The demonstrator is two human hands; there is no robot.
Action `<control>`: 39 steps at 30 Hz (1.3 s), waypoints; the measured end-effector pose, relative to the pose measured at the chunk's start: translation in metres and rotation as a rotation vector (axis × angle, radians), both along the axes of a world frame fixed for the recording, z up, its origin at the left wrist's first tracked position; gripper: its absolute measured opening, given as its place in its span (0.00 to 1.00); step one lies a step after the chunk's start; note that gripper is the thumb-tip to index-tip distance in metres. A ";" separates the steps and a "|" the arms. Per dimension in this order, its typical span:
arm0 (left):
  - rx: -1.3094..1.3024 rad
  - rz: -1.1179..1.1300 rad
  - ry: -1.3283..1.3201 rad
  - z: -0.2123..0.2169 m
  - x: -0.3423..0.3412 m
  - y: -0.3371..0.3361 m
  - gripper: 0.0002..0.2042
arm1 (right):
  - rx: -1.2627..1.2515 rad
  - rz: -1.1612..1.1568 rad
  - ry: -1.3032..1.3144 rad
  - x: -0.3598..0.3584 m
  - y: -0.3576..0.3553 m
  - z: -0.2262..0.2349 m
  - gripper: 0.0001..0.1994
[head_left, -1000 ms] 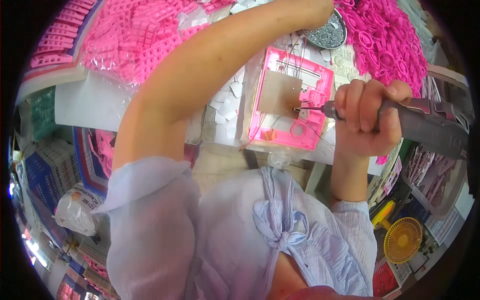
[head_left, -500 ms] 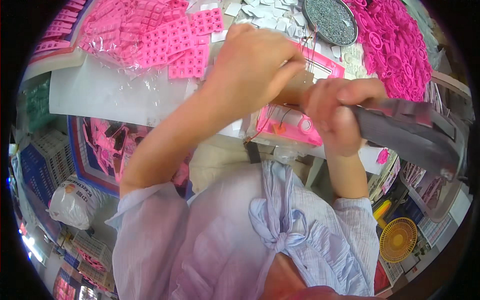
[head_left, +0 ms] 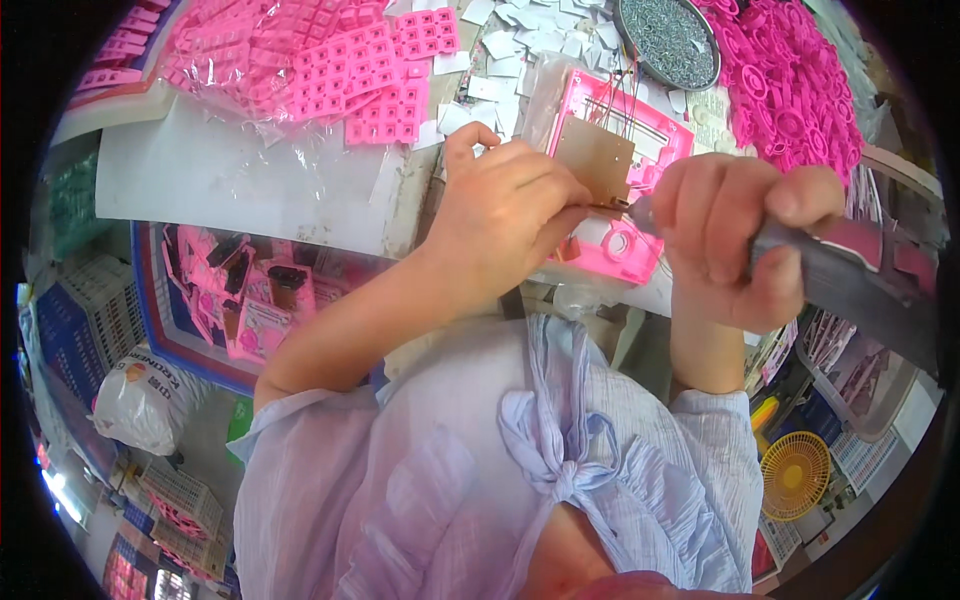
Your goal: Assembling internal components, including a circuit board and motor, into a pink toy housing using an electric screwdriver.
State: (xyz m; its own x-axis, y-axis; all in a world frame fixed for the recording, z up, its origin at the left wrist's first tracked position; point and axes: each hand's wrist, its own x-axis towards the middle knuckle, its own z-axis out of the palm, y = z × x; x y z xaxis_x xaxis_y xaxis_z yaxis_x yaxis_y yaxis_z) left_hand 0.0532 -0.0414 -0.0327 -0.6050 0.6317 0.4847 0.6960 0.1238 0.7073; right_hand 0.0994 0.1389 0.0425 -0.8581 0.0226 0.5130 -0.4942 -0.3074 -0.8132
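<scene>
Pink casing [head_left: 622, 180]: it is lying on the bench at about one o'clock from the picture's middle, with a brown board [head_left: 594, 158] sitting in it and thin wires running up from the board.
Left hand [head_left: 508, 215]: half a second ago it was spread over the casing; now it is curling narrow, thumb and fingertips pinching something small at the tool's tip. What it is pinching is too small to tell.
Right hand [head_left: 735, 240]: it is gripping the dark powered screwdriver [head_left: 850, 285] in a full fist, the bit pointing toward nine o'clock and meeting the left fingertips just over the casing's lower edge.
Change: a second ago the left arm was reaching far up the bench; it is now back at the casing, so the driving step seems to be starting.
Around: a round dish of screws [head_left: 668, 40] is sitting at twelve o'clock of the casing; loose pink rings [head_left: 790, 100] are piling at two o'clock; pink keypad sheets [head_left: 330, 70] in clear plastic are lying at ten o'clock.
In the way: the left hand is hiding the casing's left side, and the wires are standing near the bit.
</scene>
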 end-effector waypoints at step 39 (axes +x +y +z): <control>-0.300 -0.060 -0.806 0.026 -0.012 -0.001 0.08 | 0.638 -0.390 -0.486 0.037 0.013 -0.020 0.34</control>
State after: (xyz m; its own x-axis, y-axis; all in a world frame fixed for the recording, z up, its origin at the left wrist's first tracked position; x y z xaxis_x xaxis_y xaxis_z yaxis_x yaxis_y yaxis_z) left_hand 0.0416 -0.0429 -0.0068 -0.6537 0.7066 -0.2709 0.0071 0.3637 0.9315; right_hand 0.1364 0.1518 0.0222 -0.9751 0.1931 0.1094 -0.0252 0.3935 -0.9190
